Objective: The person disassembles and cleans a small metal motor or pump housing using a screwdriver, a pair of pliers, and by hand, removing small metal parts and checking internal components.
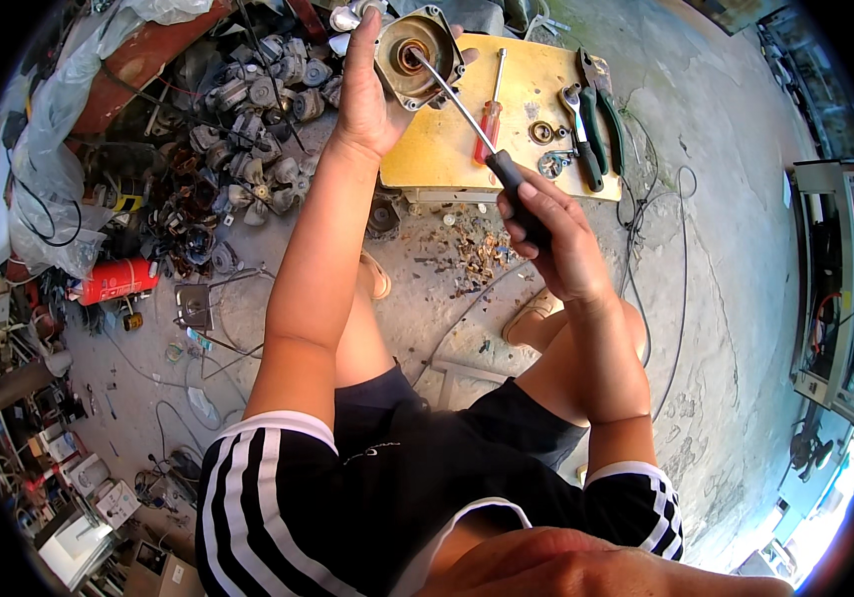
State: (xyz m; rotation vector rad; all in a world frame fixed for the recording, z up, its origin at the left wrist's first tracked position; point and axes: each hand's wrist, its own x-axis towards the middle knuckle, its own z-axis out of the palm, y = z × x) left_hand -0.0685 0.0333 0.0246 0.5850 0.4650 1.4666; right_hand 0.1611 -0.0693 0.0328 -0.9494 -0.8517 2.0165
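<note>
Grey metal motor housing (417, 55) sits in the left hand's (367, 95) grip while the right hand (551, 239) clenches a black-handled screwdriver (477, 129).

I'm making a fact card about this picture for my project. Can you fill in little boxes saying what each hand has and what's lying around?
left hand: holds up a round metal motor housing
right hand: grips a black-handled screwdriver, tip inside the housing's middle
yellow board: lies on the floor under the work
on the board: red-handled screwdriver, green-handled pliers, wrench, small metal rings
further left: pile of grey motor parts, red canister
</note>
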